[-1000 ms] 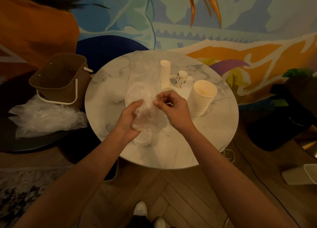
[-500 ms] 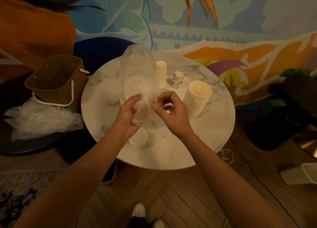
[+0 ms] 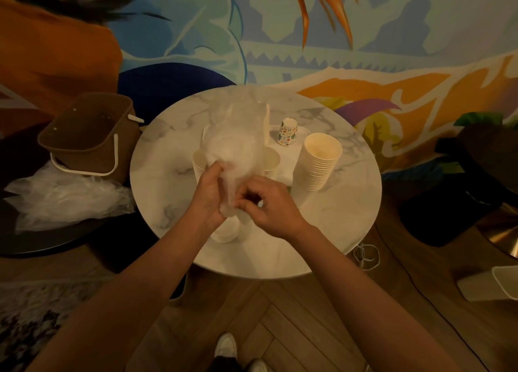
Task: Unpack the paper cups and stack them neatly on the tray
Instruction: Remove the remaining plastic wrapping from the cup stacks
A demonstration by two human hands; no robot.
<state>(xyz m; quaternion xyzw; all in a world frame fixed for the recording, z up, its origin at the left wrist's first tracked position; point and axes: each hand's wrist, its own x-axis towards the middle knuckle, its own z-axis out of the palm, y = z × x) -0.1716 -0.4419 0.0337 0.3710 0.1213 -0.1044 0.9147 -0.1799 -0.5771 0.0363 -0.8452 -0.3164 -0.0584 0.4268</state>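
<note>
Standing by the round marble table [image 3: 350, 217], I see both hands busy with one thing: a clear plastic wrapper [image 3: 232, 144] held up over the middle of the tabletop. The left hand [image 3: 208, 195] has its fingers curled round the bunched lower end, and the right hand [image 3: 269, 212] pinches the same end between thumb and fingertips. I take it the two grips sit so close together to work that end open or pull it apart. Holding it above the table would also let anything that slips out land there and not on the floor.

Low cream stacks show at either side of the wrapper's lower part. I cannot tell whether they are inside it or standing behind it.

The unpacked cups are further back and to the right. A tall stack of paper cups [image 3: 319, 161], mouths up, stands at the right edge of the white tray [image 3: 283, 154], though whether on it or just beside it is unclear. A patterned cup [image 3: 287, 133] sits upside down on the tray, and a slim stack [image 3: 266, 119] rises behind the wrapper.

Off to the left, a brown basket [image 3: 89, 136] and some crumpled plastic [image 3: 67, 195] lie well apart from the table, probably so that waste is kept away from the clean cups. My guess is that the unpacking is only partly done
</note>
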